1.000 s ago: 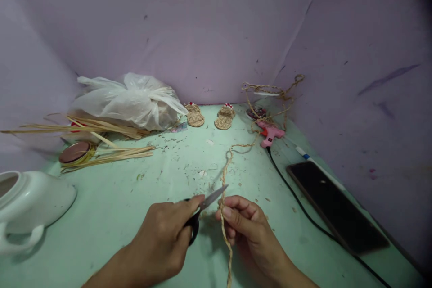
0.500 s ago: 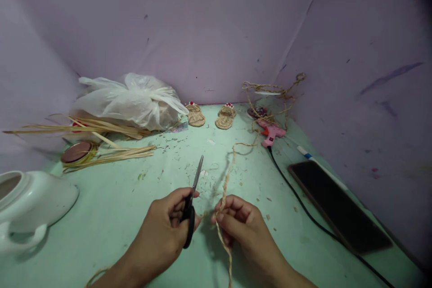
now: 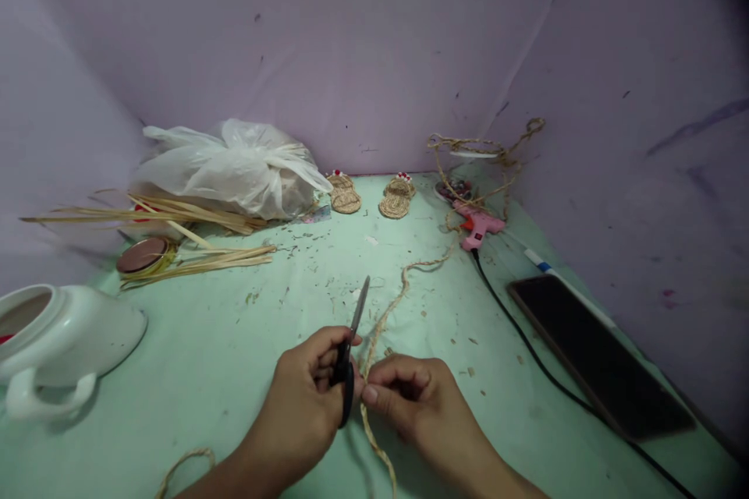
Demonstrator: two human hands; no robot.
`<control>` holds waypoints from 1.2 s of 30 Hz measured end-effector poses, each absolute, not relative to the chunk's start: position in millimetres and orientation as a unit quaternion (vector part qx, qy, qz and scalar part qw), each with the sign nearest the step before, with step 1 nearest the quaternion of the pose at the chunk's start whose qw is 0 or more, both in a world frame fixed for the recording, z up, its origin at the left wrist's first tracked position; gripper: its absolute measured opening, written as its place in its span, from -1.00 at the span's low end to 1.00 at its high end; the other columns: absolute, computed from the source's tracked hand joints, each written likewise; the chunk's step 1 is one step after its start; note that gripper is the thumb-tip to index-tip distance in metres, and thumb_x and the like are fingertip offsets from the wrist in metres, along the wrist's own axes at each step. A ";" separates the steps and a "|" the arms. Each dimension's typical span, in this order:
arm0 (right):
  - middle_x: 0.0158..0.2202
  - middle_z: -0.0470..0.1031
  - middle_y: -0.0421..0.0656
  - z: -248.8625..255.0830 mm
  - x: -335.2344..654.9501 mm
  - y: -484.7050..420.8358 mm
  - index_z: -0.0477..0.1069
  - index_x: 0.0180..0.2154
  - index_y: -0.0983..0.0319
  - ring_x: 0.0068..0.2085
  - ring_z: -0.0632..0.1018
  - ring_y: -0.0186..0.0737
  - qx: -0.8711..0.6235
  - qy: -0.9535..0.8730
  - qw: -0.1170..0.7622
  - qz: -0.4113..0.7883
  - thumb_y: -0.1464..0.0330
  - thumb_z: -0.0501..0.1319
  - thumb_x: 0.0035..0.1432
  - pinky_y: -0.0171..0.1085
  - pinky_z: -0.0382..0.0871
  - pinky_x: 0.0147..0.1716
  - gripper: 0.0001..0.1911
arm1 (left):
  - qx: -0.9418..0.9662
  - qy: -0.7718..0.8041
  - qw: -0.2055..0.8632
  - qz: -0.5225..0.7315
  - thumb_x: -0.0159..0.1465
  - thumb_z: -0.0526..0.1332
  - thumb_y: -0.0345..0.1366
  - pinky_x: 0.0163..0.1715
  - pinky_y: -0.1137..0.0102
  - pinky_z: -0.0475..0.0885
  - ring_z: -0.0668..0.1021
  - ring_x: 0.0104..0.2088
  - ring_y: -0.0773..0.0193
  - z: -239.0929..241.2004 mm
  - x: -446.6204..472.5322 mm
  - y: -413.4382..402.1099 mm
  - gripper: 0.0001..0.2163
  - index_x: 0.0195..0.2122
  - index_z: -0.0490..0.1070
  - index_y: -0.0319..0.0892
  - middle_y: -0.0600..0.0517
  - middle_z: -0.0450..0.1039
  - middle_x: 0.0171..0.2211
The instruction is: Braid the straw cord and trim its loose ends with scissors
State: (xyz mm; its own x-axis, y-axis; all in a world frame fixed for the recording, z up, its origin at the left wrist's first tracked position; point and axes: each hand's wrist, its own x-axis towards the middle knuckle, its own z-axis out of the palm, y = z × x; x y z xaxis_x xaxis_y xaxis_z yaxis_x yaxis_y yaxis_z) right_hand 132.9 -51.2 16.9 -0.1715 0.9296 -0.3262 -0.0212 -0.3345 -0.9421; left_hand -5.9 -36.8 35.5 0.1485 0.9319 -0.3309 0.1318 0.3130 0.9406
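My left hand [image 3: 313, 390] is closed around black-handled scissors [image 3: 358, 312], whose blades are together and point away from me. Close beside it, my right hand [image 3: 409, 398] pinches a braided straw cord [image 3: 380, 325] between thumb and fingertips. The cord runs from the front edge, past both hands, and back toward the pink glue gun. My left fingertips meet the right ones at the cord; whether they also grip it is partly hidden by the scissors. Two small woven slippers, a left one [image 3: 345, 195] and a right one [image 3: 396, 199], lie by the back wall.
A white plastic bag [image 3: 234, 168], straw strips [image 3: 199, 261] and a round lidded tin [image 3: 143, 256] are at left, above a white ceramic pot [image 3: 99, 331]. On the right lie a pink glue gun [image 3: 483, 228], its black cable, a phone [image 3: 597, 355] and tangled cord [image 3: 497, 146].
My hands have come together, the left with the scissors moving right and the right moving slightly left. The cord has dropped lower and lies slacker. The view has shifted a little.
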 end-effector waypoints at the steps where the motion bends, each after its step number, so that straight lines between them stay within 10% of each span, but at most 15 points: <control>1: -0.59 0.37 -0.19 16.2 133.4 -51.5 0.45 -0.57 0.32 -0.54 0.32 -0.37 -0.515 -0.452 0.385 0.619 0.35 0.24 -0.15 -0.34 0.17 -0.53 -0.87 | 0.468 0.553 0.601 0.339 -0.10 0.25 -0.37 -0.56 0.55 0.27 0.35 -0.55 0.43 35.2 -6.5 -36.3 -0.71 -0.30 0.31 -0.24 0.14 0.34 -0.59; 8: -0.52 0.34 -0.19 10.5 132.6 -55.6 0.44 -0.55 0.28 -0.49 0.34 -0.35 -0.547 -0.528 0.404 0.510 0.43 0.23 -0.11 -0.35 0.19 -0.52 -0.94 | 0.460 0.563 0.602 0.331 -0.07 0.23 -0.39 -0.59 0.56 0.26 0.35 -0.58 0.43 31.8 -5.6 -38.7 -0.69 -0.26 0.29 -0.23 0.16 0.32 -0.61; 18: -0.65 0.39 -0.18 18.8 133.3 -47.8 0.48 -0.43 0.37 -0.70 0.30 -0.45 -0.513 -0.293 0.427 0.685 0.24 0.35 -0.29 -0.39 0.19 -0.72 -0.64 | 0.569 0.549 0.544 0.279 0.04 0.12 -0.42 -0.44 0.54 0.36 0.47 -0.47 0.37 31.7 -3.5 -46.3 -0.75 -0.21 0.33 -0.17 0.11 0.44 -0.52; 26: -0.75 0.26 -0.29 25.3 144.8 -42.3 0.53 -0.43 0.35 -0.73 0.18 -0.52 -0.548 -0.310 0.453 0.632 0.34 0.30 -0.21 -0.45 0.04 -0.76 -0.77 | 0.864 0.450 0.160 0.159 -0.06 0.08 -0.44 -0.27 0.25 0.26 0.41 -0.29 0.16 49.0 -38.8 -24.9 -0.53 -0.05 0.22 -0.14 -0.02 0.40 -0.25; 36: -0.73 0.21 -0.32 23.3 143.6 -45.8 0.54 -0.37 0.26 -0.72 0.17 -0.50 -0.539 -0.332 0.451 0.629 0.35 0.26 -0.18 -0.44 0.09 -0.76 -0.76 | 0.911 0.387 0.049 0.137 -0.02 0.07 -0.44 -0.18 0.10 0.15 0.35 -0.30 0.14 42.9 -38.3 -23.8 -0.48 0.05 0.16 -0.27 -0.09 0.31 -0.30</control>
State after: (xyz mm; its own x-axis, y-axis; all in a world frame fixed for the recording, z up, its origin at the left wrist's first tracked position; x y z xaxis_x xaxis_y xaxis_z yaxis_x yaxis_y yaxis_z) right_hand 143.6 -45.8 23.3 -0.0129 0.9256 -0.3782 -0.2093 -0.3724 -0.9042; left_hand -38.3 -23.8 42.9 0.6635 0.7176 0.2120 0.6905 -0.6963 0.1957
